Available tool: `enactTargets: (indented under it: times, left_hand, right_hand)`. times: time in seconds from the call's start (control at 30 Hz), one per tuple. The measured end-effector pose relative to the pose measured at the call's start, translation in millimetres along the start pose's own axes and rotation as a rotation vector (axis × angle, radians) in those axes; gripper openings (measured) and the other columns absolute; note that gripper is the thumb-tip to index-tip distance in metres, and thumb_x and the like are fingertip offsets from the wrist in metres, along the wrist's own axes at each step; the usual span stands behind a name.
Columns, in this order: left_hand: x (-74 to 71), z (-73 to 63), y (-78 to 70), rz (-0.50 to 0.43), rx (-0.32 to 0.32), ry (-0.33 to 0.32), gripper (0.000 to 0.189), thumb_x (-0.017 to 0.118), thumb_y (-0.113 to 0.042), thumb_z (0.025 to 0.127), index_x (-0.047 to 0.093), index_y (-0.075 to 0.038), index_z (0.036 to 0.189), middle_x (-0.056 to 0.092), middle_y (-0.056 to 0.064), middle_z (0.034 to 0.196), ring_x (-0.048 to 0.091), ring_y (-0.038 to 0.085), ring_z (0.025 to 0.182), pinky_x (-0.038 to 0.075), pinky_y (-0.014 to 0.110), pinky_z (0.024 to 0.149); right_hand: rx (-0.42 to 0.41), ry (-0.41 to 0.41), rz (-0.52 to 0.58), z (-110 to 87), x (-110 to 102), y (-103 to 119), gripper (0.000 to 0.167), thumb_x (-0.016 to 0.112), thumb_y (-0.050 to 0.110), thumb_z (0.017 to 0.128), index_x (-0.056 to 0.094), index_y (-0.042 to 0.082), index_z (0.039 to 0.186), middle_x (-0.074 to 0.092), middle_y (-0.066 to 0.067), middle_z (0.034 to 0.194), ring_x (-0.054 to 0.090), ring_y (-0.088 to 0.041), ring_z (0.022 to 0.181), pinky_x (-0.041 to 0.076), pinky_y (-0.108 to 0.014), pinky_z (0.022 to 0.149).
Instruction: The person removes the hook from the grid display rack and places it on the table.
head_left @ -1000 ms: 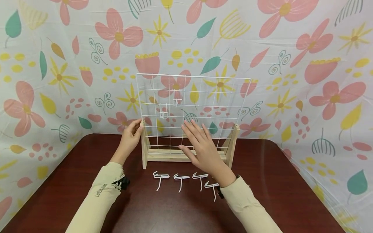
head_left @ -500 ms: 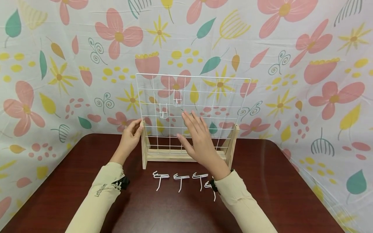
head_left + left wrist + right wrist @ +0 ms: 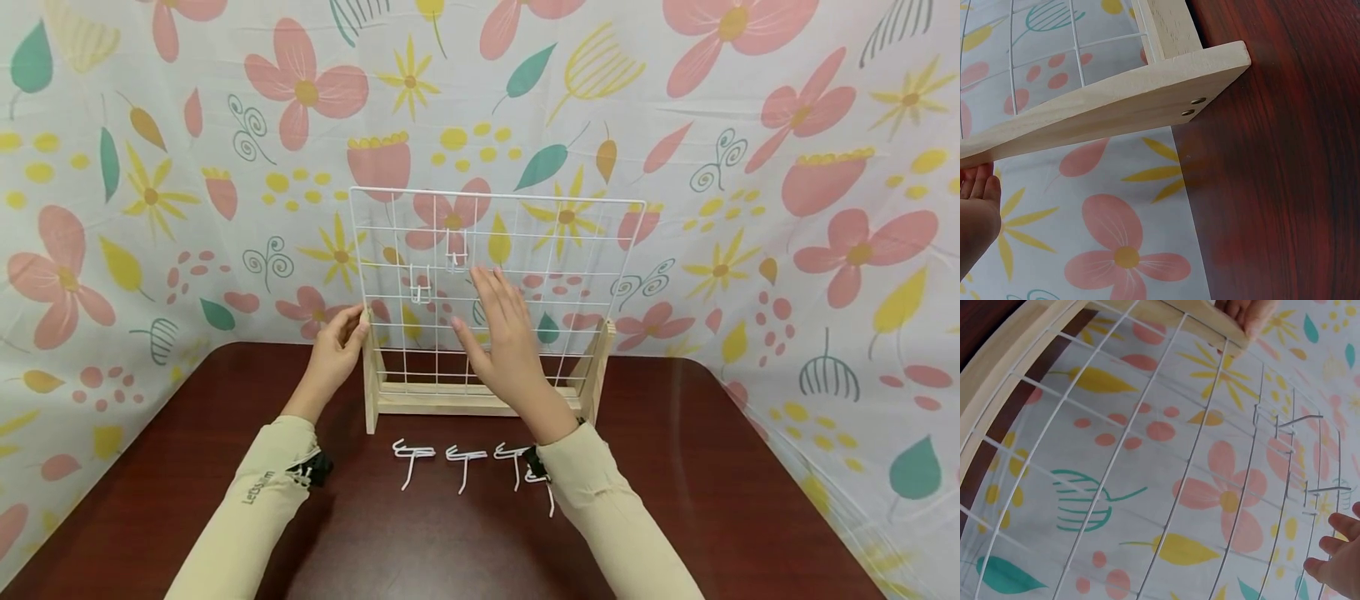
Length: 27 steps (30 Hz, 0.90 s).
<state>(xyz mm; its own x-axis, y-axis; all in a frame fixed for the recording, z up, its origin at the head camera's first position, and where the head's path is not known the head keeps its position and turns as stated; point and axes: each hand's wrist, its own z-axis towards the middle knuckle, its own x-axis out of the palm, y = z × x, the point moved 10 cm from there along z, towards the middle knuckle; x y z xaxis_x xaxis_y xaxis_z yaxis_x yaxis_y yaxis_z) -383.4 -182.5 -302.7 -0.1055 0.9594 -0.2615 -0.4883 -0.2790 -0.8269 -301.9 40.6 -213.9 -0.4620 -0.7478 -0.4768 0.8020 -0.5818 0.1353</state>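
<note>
A white wire grid panel [image 3: 487,197] stands upright in a light wooden stand [image 3: 438,407]. My left hand [image 3: 336,346] pinches the top of the stand's left side piece; in the left wrist view, its fingertips [image 3: 984,181] meet the wood's edge. Palm toward the grid, my right hand [image 3: 510,350] is held up before it with fingers extended, holding nothing. Two white wire hooks hang on the grid, an upper hook [image 3: 457,252] and a lower-left hook [image 3: 421,292]. In the right wrist view, the right fingers are close to a hook's prong [image 3: 1330,490].
Several loose white hooks [image 3: 465,456] lie in a row on the dark wood table [image 3: 420,542] before the stand. The rightmost hook [image 3: 551,504] is partly covered by my right wrist. A floral cloth [image 3: 637,117] hangs behind.
My right hand has risen along the front of the grid, and its forearm has shifted left, covering more of the rightmost loose hook. My left hand keeps its place on the stand.
</note>
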Motion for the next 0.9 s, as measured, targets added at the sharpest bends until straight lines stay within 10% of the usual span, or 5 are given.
enactTargets:
  times: [0.27, 0.9]
  left_hand:
    - [1.8, -7.6, -21.1, 0.008, -0.036, 0.022, 0.04, 0.045, -0.001, 0.101, 0.039, 0.015, 0.137, 0.048, 0.035, 0.132, 0.048, 0.042, 0.122, 0.042, 0.007, 0.083]
    - [2.7, 1.9, 17.3, -0.022, -0.031, 0.015, 0.043, 0.046, -0.01, 0.102, 0.04, 0.007, 0.141, 0.048, 0.028, 0.137, 0.048, 0.035, 0.125, 0.043, 0.009, 0.088]
  right_hand:
    - [0.031, -0.065, 0.037, 12.6, 1, -2, 0.059, 0.061, 0.018, 0.095, 0.037, -0.005, 0.144, 0.042, -0.022, 0.145, 0.026, -0.031, 0.142, 0.018, -0.043, 0.117]
    - [0.1, -0.219, 0.115, 33.0, 3, -12, 0.045, 0.056, 0.012, 0.098, 0.045, -0.002, 0.139, 0.047, -0.02, 0.141, 0.035, -0.029, 0.137, 0.024, -0.039, 0.115]
